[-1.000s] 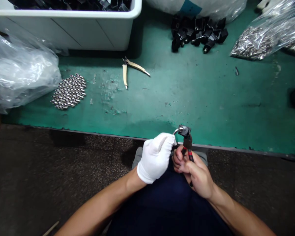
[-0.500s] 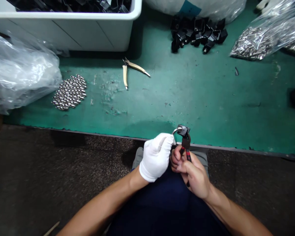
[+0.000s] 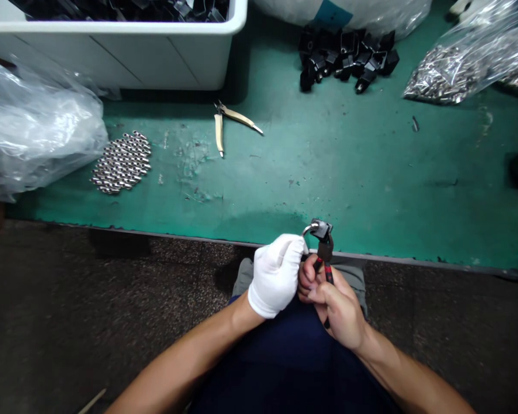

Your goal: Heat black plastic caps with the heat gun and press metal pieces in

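My left hand [image 3: 277,275], in a white glove, is closed around a curved metal rod [image 3: 309,228] whose bent end shows above the fingers. That end meets a small black part [image 3: 322,229] with a shiny grey face. Bare, my right hand [image 3: 334,305] grips the red-and-black handles of a pair of pliers [image 3: 326,251]. The pliers' head points up against the black part; their jaws are mostly hidden, so I cannot tell how they bite it. Both hands are close together at the table's front edge, above my lap.
Cream-handled pliers [image 3: 237,118] lie spread on the green table [image 3: 349,155]. Small metal tubes [image 3: 123,163] form a patch at left, beside a plastic bag [image 3: 38,126]. Behind are a white bin [image 3: 176,60], black parts [image 3: 347,57] and a bag of metal pieces [image 3: 440,75].
Almost nothing differs. Both hands keep their grips, and the pliers with the black part have shifted only very slightly left.
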Motion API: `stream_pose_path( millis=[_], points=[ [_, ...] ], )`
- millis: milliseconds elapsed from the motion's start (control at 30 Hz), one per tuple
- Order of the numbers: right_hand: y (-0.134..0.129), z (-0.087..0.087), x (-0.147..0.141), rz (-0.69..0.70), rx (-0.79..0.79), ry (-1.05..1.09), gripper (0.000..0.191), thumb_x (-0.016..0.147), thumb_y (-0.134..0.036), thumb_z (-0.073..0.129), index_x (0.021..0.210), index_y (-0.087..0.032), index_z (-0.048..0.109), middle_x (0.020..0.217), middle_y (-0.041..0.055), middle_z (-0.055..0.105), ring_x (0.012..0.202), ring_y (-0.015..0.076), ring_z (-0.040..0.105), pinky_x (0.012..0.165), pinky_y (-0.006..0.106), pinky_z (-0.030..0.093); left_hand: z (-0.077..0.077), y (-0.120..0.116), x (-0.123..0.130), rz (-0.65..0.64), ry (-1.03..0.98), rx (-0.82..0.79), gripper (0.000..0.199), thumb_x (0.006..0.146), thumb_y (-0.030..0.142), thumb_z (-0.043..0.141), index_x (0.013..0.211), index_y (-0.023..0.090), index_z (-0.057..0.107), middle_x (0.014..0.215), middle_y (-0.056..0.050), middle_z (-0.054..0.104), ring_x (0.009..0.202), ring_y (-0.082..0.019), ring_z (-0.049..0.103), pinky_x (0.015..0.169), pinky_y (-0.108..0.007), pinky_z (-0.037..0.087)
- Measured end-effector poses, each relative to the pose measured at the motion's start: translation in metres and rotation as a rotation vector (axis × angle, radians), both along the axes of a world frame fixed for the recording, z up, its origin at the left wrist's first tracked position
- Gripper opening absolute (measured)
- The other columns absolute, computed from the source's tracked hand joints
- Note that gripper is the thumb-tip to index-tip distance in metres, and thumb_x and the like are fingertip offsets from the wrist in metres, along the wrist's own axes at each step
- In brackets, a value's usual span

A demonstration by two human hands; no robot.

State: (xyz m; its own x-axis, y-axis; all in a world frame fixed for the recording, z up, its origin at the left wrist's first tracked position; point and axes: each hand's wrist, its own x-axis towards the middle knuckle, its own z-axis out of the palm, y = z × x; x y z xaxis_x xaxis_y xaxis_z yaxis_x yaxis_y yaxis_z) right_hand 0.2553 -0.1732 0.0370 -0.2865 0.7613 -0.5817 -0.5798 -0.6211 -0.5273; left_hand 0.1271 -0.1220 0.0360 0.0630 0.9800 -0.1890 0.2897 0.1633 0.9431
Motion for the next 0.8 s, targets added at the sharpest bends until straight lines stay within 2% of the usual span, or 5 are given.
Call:
stream_pose_path(
  millis=[133,267,367,633,800],
  points=[
    [-0.001,0.003,-0.005,-0.012,-0.013,0.026,0.018,0.070,-0.014,0.054,0.085,-0.021,0.049,0.077,-0.0010,0.038,0.069,0.0146,0.032,0.059,0.027,0.028,-0.004,-0.004,0.003,0.031,-0.010,-0.022,0.034,0.100,0.040,0.045,0.079,0.019,0.062,0.065,0.001,0.062,0.058,-0.010,0.058,0.058,-0.022,0.046],
    [0.001,0.008,-0.011,-0.022,-0.005,0.047,0.017,0.070,-0.016,0.052,0.086,-0.021,0.047,0.077,-0.0011,0.038,0.068,0.0139,0.032,0.059,0.027,0.028,-0.006,-0.005,0.009,0.094,-0.038,0.044,0.032,0.101,0.037,0.045,0.082,0.019,0.062,0.068,0.001,0.063,0.058,-0.009,0.057,0.060,-0.021,0.046],
    [0.002,0.010,-0.010,-0.015,0.023,0.013,0.017,0.072,-0.016,0.052,0.087,-0.021,0.048,0.078,-0.0013,0.038,0.069,0.0137,0.033,0.060,0.027,0.028,-0.007,-0.002,0.010,0.092,-0.078,0.081,0.030,0.101,0.036,0.046,0.082,0.019,0.062,0.070,0.001,0.064,0.058,-0.008,0.056,0.059,-0.021,0.045],
    [0.002,0.000,0.005,0.084,0.133,-0.230,0.010,0.081,-0.017,0.050,0.090,-0.021,0.049,0.080,-0.0012,0.042,0.071,0.0144,0.036,0.063,0.028,0.032,-0.011,-0.004,0.008,0.028,-0.186,-0.022,0.031,0.102,0.038,0.044,0.083,0.020,0.061,0.060,0.003,0.055,0.050,-0.009,0.048,0.053,-0.022,0.041],
    [0.008,0.002,0.026,0.232,0.211,-0.404,0.007,0.085,-0.017,0.048,0.089,-0.022,0.049,0.077,-0.0032,0.041,0.067,0.0133,0.035,0.060,0.029,0.030,-0.002,-0.001,0.003,-0.036,-0.151,-0.065,0.029,0.102,0.036,0.045,0.083,0.020,0.060,0.067,0.003,0.055,0.056,-0.009,0.048,0.056,-0.022,0.040]
  ],
)
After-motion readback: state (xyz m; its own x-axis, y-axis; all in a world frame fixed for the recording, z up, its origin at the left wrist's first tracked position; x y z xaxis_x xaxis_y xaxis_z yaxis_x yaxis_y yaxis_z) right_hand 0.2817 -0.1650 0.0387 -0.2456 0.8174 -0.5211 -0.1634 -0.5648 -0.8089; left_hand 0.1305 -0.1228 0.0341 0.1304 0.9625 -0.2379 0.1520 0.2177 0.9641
